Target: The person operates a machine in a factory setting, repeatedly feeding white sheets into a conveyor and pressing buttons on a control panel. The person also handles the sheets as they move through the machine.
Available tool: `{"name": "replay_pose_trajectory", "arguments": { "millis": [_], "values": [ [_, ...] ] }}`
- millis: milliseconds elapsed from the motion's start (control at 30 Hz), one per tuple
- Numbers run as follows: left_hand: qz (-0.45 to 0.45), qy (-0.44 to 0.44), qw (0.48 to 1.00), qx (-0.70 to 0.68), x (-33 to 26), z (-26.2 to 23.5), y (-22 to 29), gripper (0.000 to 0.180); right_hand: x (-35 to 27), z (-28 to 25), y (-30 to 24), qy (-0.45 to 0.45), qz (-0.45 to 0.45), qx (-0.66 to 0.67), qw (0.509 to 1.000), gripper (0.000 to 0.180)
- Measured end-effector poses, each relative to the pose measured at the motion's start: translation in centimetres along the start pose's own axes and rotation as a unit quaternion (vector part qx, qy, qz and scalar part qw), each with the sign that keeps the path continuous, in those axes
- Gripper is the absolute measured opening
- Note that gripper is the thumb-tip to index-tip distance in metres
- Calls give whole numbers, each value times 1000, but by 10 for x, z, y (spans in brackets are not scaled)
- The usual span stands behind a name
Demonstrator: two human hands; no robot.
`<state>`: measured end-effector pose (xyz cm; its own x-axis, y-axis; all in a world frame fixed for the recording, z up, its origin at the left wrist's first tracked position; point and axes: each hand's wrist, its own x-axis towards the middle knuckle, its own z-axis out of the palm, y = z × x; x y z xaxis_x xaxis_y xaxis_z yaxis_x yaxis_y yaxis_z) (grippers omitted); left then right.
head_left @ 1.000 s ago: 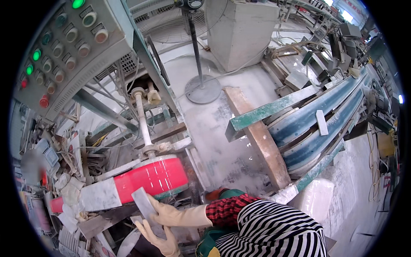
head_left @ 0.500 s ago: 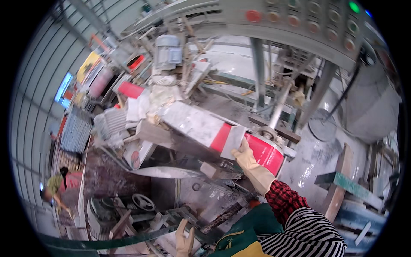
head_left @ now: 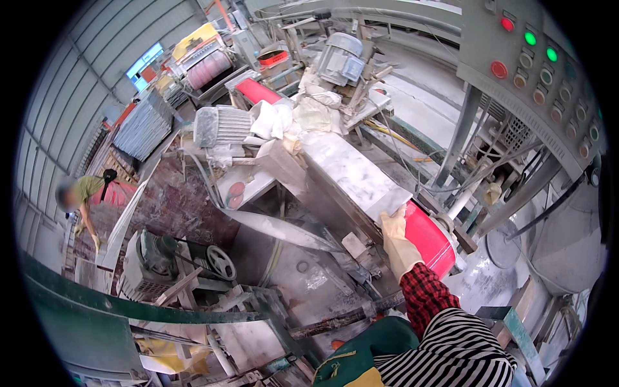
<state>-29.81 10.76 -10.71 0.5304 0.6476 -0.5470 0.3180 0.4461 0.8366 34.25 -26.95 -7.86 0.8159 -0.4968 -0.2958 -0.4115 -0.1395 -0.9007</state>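
Observation:
My right hand (head_left: 398,245), in a cream rubber glove with a checked red-and-black cuff, is at the near end of a long white slab (head_left: 354,168). Its fingers are bent against the slab's end edge; their undersides are hidden. Dusty and streaked on top, the slab lies along a red conveyor belt (head_left: 428,240), whose bare near end shows past my hand. My left hand is out of the picture.
A grey control panel (head_left: 535,84) with lit buttons overhangs at upper right. Beyond the slab are crumpled white cloths (head_left: 316,109) and a grey motor (head_left: 340,58). A green rail (head_left: 148,308) crosses lower left. Another person (head_left: 90,193) bends at far left.
The view has swung right. The red gap between the white slab and the pale piece by my right hand no longer shows. My left hand has left the lower edge.

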Motion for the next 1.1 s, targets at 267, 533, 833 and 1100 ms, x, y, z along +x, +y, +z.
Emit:
{"name": "replay_pose_trajectory", "arguments": {
  "millis": [267,533,833,1100],
  "values": [
    [-25,-11,998,-55,-22,74,72,32,14,-56,30,-141,-88,222,961,65],
    [58,-19,992,108,8,61,79,34,67,-53,81,-373,-24,545,751,61],
    [221,158,919,287,-21,9,81,31,-129,-41,53,-343,-23,223,912,55],
    [282,481,742,372,-43,-79,57,50,-190,-12,109,-550,-40,-74,831,50]
  ]
}}
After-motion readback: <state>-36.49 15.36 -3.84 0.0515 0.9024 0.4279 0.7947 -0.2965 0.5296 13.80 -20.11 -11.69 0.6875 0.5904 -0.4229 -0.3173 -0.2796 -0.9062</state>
